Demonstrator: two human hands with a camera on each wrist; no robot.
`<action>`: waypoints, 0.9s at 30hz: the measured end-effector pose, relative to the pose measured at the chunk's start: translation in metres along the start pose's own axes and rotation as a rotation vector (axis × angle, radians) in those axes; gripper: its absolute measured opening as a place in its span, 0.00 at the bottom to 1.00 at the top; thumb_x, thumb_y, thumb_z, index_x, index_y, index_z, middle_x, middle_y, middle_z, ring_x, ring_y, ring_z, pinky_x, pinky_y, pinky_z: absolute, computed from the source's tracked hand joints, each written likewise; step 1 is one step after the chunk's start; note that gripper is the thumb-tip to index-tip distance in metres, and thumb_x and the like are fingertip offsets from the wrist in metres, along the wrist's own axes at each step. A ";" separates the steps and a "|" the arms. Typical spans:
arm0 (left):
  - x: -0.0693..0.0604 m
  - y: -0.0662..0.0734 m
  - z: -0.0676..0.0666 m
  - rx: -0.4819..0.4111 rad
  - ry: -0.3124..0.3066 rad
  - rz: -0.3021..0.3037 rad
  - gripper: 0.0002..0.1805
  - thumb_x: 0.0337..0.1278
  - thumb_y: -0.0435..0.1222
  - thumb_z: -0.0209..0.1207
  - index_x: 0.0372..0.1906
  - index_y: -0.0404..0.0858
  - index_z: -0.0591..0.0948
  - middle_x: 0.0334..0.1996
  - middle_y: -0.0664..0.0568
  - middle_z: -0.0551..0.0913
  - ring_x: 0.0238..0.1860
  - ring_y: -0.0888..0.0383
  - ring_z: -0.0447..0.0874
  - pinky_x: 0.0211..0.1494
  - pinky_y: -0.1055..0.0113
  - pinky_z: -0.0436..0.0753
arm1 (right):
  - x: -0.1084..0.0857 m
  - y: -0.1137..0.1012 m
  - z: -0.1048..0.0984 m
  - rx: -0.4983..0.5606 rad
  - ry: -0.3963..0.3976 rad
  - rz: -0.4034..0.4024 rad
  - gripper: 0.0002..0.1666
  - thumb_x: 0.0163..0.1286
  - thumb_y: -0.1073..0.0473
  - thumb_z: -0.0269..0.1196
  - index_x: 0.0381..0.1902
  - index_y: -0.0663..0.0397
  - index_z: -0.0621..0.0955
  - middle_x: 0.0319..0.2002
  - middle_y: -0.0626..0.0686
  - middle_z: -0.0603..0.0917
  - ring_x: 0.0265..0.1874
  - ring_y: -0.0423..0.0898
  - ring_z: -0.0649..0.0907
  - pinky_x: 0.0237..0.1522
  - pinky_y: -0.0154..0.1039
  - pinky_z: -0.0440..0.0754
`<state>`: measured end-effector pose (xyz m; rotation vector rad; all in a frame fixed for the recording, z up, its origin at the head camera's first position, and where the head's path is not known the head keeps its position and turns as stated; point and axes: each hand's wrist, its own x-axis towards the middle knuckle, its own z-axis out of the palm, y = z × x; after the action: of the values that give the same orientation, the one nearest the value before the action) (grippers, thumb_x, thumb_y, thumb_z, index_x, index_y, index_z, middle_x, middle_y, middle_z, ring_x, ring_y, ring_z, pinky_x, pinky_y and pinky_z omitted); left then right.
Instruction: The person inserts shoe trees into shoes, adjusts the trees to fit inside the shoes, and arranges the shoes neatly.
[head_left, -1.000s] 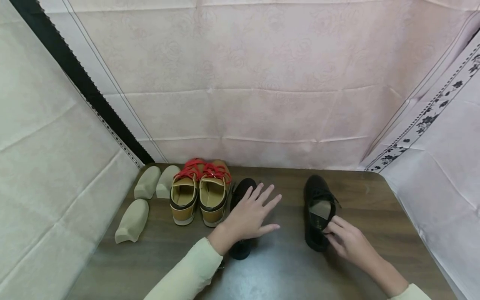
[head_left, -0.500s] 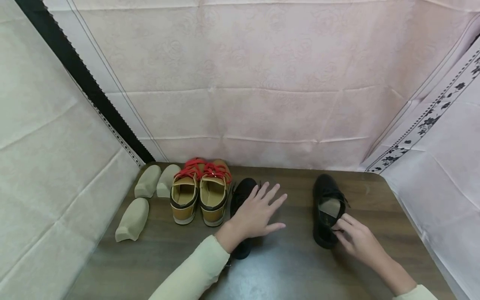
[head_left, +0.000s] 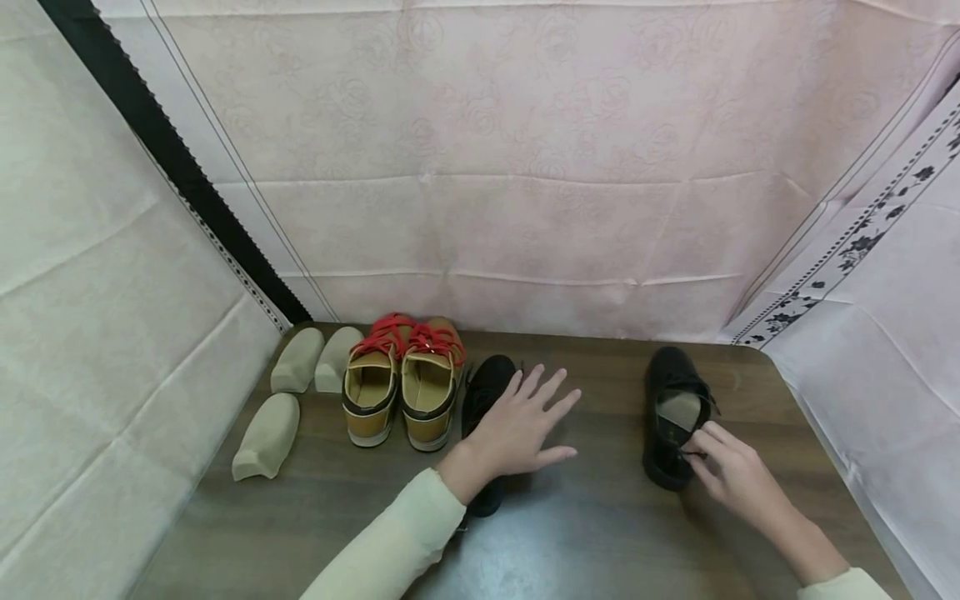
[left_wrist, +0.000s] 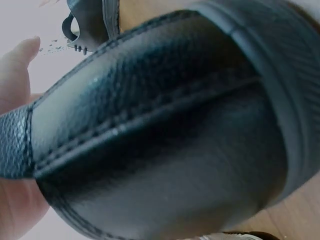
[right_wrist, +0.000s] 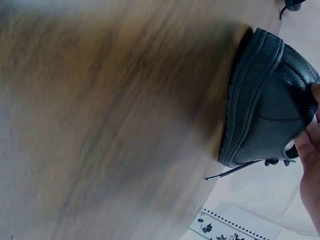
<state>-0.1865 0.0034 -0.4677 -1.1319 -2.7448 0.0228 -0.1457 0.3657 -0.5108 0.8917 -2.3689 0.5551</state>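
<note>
On the wooden surface, my right hand (head_left: 731, 471) pinches the right collar of a black lace-up shoe (head_left: 658, 462). The right wrist view shows this shoe (right_wrist: 275, 105) from its side, with the thumb and fingers at its collar and a loose lace hanging. A pale patch shows inside its opening. Farther left stands a second black shoe (head_left: 491, 379), partly hidden by my left hand (head_left: 517, 429). That hand is spread over it with straight fingers; whether they touch cannot be told. The left wrist view is filled by this shoe's heel (left_wrist: 165, 125).
Tan shoes (head_left: 427, 429) with red laces stand side by side just left of the nearer black shoe. Three cream shoe-shaped forms (head_left: 266, 437) lie at the far left. Pale cloth (head_left: 525, 208) walls off the back and both sides of the wooden surface (head_left: 585, 542).
My right hand has moved to the right, and the black shoe it pinches has slid with it. My left hand has shifted slightly right. The other shoes stay where they were.
</note>
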 end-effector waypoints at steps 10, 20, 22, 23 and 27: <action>0.010 0.008 0.000 0.011 0.000 -0.001 0.45 0.70 0.70 0.44 0.83 0.54 0.55 0.84 0.47 0.52 0.82 0.41 0.51 0.80 0.41 0.59 | -0.003 0.014 -0.007 -0.040 0.009 0.022 0.06 0.70 0.61 0.68 0.32 0.50 0.81 0.33 0.44 0.80 0.29 0.35 0.77 0.32 0.27 0.75; 0.017 0.015 0.002 0.003 -0.032 0.001 0.45 0.70 0.70 0.43 0.84 0.54 0.53 0.84 0.47 0.51 0.82 0.41 0.51 0.80 0.42 0.59 | -0.007 0.027 -0.013 -0.055 0.025 0.021 0.06 0.71 0.59 0.65 0.32 0.51 0.82 0.33 0.45 0.80 0.29 0.36 0.78 0.33 0.27 0.76; 0.018 0.016 0.001 -0.003 -0.034 0.001 0.45 0.70 0.70 0.44 0.84 0.54 0.54 0.84 0.47 0.52 0.82 0.40 0.51 0.80 0.41 0.59 | -0.007 0.029 -0.014 -0.073 0.020 0.029 0.10 0.58 0.69 0.71 0.31 0.51 0.81 0.33 0.44 0.79 0.29 0.36 0.78 0.33 0.27 0.77; 0.018 0.016 0.001 -0.002 -0.035 0.000 0.45 0.70 0.70 0.43 0.84 0.54 0.54 0.84 0.47 0.52 0.82 0.40 0.51 0.80 0.41 0.59 | -0.007 0.030 -0.015 -0.084 0.019 0.033 0.15 0.50 0.72 0.73 0.31 0.50 0.81 0.33 0.44 0.79 0.29 0.36 0.78 0.33 0.26 0.77; 0.021 0.019 0.001 0.002 -0.029 0.001 0.45 0.70 0.71 0.43 0.84 0.54 0.54 0.84 0.47 0.52 0.82 0.40 0.53 0.80 0.41 0.59 | -0.008 0.034 -0.019 -0.119 0.024 0.046 0.26 0.37 0.78 0.76 0.31 0.49 0.80 0.32 0.43 0.79 0.27 0.37 0.77 0.31 0.29 0.75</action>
<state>-0.1884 0.0315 -0.4669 -1.1410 -2.7696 0.0423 -0.1577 0.4031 -0.5067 0.7752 -2.3789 0.4351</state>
